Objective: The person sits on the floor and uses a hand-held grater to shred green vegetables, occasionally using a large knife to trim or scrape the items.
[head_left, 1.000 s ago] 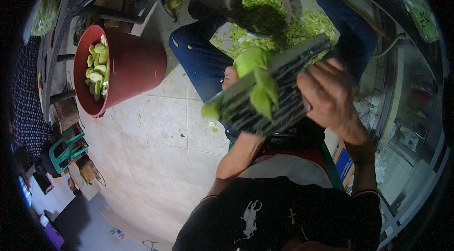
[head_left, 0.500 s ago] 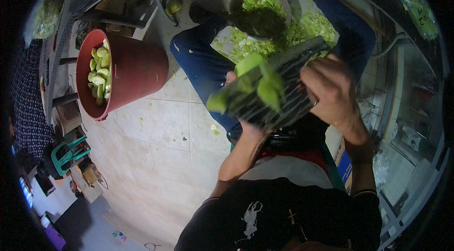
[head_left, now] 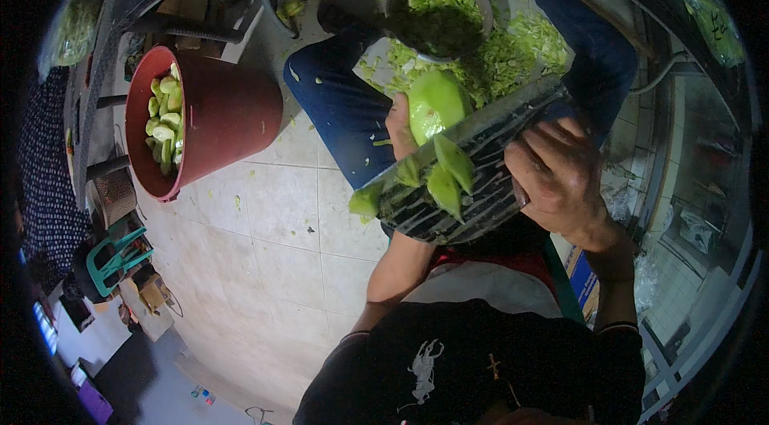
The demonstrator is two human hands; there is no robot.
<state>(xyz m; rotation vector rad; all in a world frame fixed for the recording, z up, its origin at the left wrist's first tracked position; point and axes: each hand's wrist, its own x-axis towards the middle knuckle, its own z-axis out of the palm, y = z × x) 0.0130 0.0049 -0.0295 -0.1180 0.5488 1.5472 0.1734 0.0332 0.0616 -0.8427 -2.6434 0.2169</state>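
Below, green scraps litter tiles.

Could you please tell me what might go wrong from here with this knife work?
The left hand grips the light-green fruit with fingers close to the broad knife in the right hand, so a slip could cut them.

Green slices clinging to the blade may drop or hamper a stroke.

Scraps strewn between the legs might make the floor slippery underfoot.
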